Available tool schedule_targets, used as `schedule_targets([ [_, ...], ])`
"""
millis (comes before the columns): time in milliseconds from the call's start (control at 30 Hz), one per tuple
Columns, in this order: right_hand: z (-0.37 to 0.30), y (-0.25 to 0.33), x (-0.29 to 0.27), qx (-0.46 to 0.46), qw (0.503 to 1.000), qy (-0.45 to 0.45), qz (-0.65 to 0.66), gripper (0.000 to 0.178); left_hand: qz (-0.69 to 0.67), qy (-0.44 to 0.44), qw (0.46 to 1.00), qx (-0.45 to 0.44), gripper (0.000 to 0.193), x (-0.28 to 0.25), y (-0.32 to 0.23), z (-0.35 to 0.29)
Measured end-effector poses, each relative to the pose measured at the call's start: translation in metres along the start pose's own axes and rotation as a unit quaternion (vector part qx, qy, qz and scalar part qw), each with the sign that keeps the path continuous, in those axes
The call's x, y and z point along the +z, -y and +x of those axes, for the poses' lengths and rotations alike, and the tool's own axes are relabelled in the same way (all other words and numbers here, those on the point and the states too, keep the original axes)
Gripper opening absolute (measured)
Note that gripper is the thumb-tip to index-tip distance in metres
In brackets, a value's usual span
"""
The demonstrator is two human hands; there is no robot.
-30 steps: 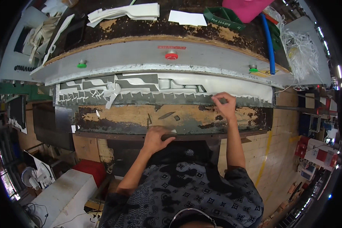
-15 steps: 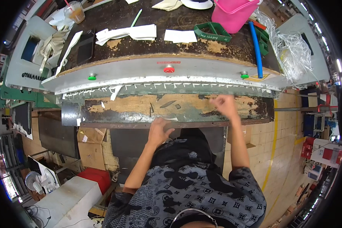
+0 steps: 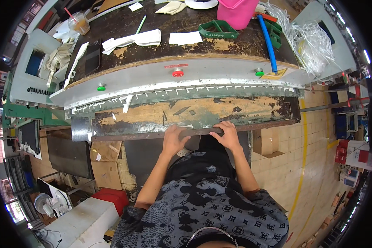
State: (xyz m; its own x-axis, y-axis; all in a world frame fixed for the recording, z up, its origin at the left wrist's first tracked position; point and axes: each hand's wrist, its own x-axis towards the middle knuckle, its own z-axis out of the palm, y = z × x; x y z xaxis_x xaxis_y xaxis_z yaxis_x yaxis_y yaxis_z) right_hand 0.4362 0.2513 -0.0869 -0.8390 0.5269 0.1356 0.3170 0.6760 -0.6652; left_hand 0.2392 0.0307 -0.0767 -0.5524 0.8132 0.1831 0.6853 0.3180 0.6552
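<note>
A long worn board [image 3: 219, 108], with paint flaked down to bare wood, lies across in front of me. My left hand [image 3: 173, 140] grips its brown front edge [image 3: 264, 126], fingers over the top and thumb at the near side. A short way to the right, my right hand [image 3: 228, 136] holds the same edge, its fingers curled over it. Beside my left fingers is a small white scrap [image 3: 188, 126]. Farther in on the board lie thin dark pieces [image 3: 180, 110] and another white scrap [image 3: 113, 116].
Behind the board runs a grey machine front with a red button [image 3: 177, 73] and green buttons [image 3: 101, 87]. The dark tabletop above holds white sheets [image 3: 132, 40], a green divided tray [image 3: 218, 29], a pink bin [image 3: 235, 14] and a blue bar [image 3: 268, 43]. A cardboard box [image 3: 268, 142] stands at right.
My right hand has come down from above the board's right part, moving left and nearer to grip the front edge. My left hand stays at the edge. The view has tilted slightly.
</note>
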Motion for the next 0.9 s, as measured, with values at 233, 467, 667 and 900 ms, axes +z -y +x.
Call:
schedule_targets([
  [233,0.011,0.007,-0.001,0.029,0.999,0.009,-0.029,0.048,-0.001,0.008,1.0,0.0,0.04,0.002,0.004,0.01],
  [467,0.022,-0.01,-0.008,0.075,0.993,0.063,0.064,0.037,-0.024,0.169,0.981,-0.087,0.031,-0.018,-0.004,0.04],
  [667,0.127,-0.036,-0.013,0.047,0.989,-0.133,0.038,0.017,0.007,-0.009,0.996,0.086,0.024,0.028,0.003,0.206],
  [900,0.204,-0.083,0.012,0.047,0.996,-0.079,-0.019,0.02,0.055,0.183,0.973,0.131,0.021,0.075,0.043,0.271],
])
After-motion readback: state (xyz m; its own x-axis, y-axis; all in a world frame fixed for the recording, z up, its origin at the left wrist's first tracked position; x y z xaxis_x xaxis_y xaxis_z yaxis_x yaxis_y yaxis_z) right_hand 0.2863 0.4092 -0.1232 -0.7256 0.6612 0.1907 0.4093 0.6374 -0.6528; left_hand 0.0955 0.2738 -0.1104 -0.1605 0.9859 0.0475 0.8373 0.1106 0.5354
